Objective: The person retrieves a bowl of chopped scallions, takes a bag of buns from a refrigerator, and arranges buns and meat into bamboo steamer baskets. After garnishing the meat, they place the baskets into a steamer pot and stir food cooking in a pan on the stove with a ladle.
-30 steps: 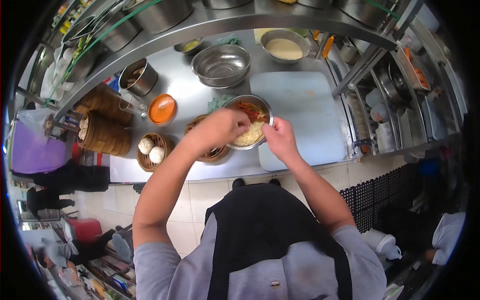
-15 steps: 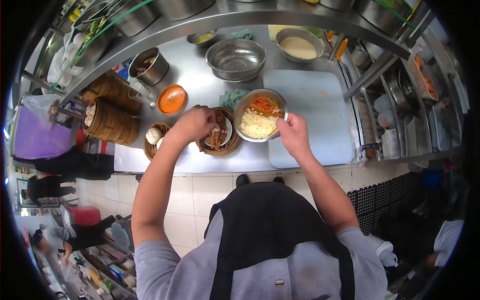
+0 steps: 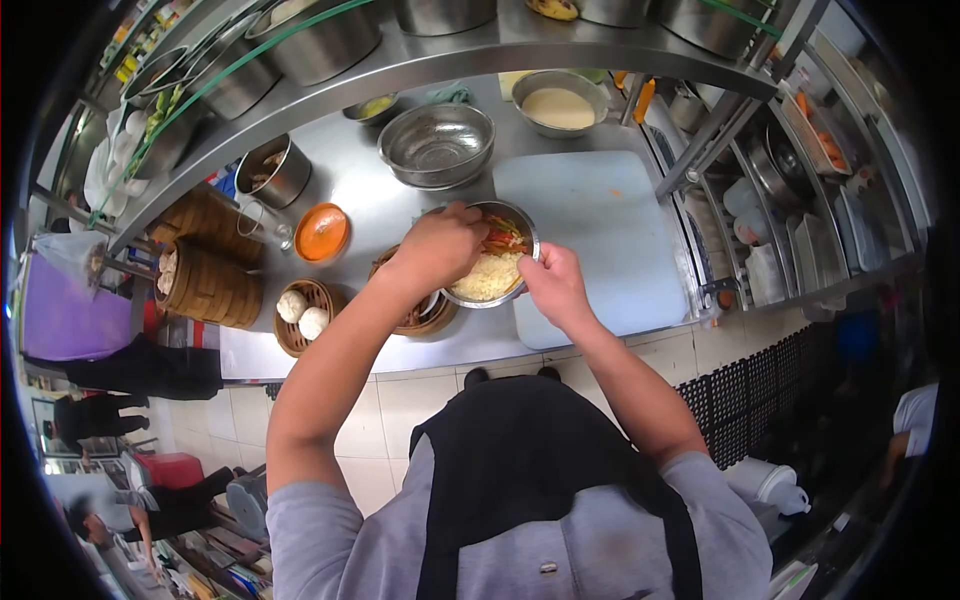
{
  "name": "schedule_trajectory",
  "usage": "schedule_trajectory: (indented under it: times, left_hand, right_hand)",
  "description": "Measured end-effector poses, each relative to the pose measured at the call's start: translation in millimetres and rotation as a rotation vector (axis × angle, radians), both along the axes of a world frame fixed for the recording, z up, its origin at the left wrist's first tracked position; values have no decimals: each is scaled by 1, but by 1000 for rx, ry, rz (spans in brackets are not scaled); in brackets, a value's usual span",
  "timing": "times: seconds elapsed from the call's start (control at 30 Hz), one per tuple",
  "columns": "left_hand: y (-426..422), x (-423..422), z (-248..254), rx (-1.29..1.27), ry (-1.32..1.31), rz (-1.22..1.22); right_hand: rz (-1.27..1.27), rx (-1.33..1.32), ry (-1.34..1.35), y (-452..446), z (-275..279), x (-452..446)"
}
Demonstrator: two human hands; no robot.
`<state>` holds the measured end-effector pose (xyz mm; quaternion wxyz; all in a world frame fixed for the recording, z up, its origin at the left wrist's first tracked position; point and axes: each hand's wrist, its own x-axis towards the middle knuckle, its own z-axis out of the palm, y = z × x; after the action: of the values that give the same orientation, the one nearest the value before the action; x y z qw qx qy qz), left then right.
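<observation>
My right hand (image 3: 556,284) grips the rim of a small metal bowl (image 3: 532,226), which holds chopped garlic-like bits (image 3: 487,277) and red and green strips (image 3: 506,237). Over the bowl's left edge is my left hand (image 3: 447,245), its fingers bunched together; what they hold, if anything, is hidden. Below that hand, a bamboo steamer (image 3: 433,322) with brown food stands partly covered by my left forearm. Farther left, another steamer (image 3: 292,343) holds two white buns (image 3: 313,322).
A blue-white cutting board (image 3: 600,240) lies right of the bowl. Behind are stacked metal bowls (image 3: 436,145), a bowl of pale liquid (image 3: 560,107), an orange dish (image 3: 322,233) and a metal pot (image 3: 273,172). Steamer stacks (image 3: 215,285) stand left. Co-workers are at the lower left and right edge.
Half a second ago my left hand was over the steamer with brown food; it is now back at the metal bowl. My right hand still holds the bowl's rim. The view has shifted.
</observation>
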<state>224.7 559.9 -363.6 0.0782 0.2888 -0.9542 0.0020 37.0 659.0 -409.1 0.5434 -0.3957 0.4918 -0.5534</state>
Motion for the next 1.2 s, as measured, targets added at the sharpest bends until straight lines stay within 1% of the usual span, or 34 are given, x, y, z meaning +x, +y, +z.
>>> schedule_trajectory:
  times: [0.03,0.07,0.13,0.27,0.33,0.37,0.43,0.47,0.53,0.6,0.7,0.77,0.83,0.9,0.93,1.0,1.07,1.1,1.13,1.17,1.2]
  left_hand:
    - [0,-2,2,35,84,15]
    - [-2,-4,2,31,85,9]
    - [-3,-8,-2,32,-3,-17]
    - [-5,-9,2,33,-36,-42]
    - [-4,-6,12,168,52,2]
    - [-4,-4,16,169,51,1]
    - [-5,4,28,348,185,28]
    - [-2,10,37,351,182,37]
    - [3,28,52,530,211,226]
    - [6,59,48,501,230,228]
    - [12,94,28,358,-2,299]
    - [6,115,-10,331,-11,289]
    - [6,123,-23,304,-16,274]
    - [11,124,-21,334,51,336]
    - [13,128,-18,335,60,341]
    - [14,139,-2,333,261,433]
    - [17,155,1,396,387,532]
    - [24,158,10,340,344,589]
    - [29,165,11,365,349,639]
    - [35,172,6,417,420,672]
    - [44,177,5,398,485,662]
  right_hand:
    - [9,-4,12,0,1,-2]
    - [3,-9,13,-1,0,-3]
    - [35,29,-14,-1,-5,-5]
    - [9,7,-26,-1,-5,-7]
    - [16,-1,5,-1,-10,-11]
    - [14,-1,4,0,-8,-13]
    - [12,-1,4,1,-2,-16]
    - [20,3,0,3,1,-16]
    - [-15,53,-25,3,5,-18]
    - [7,66,-6,3,-3,-23]
    - [-14,78,-75,4,-7,-28]
    - [-9,81,-68,2,-8,-32]
    - [-6,85,-44,1,-13,-34]
    - [-4,88,-14,2,-14,-41]
    - [16,83,53,4,-12,-48]
    - [43,50,140,10,7,-52]
    - [21,68,-64,16,55,-54]
    - [24,16,-43,12,86,-54]
    - [72,23,-129,13,118,-53]
    - [121,38,-218,14,146,-51]
    - [122,5,-209,8,171,-48]
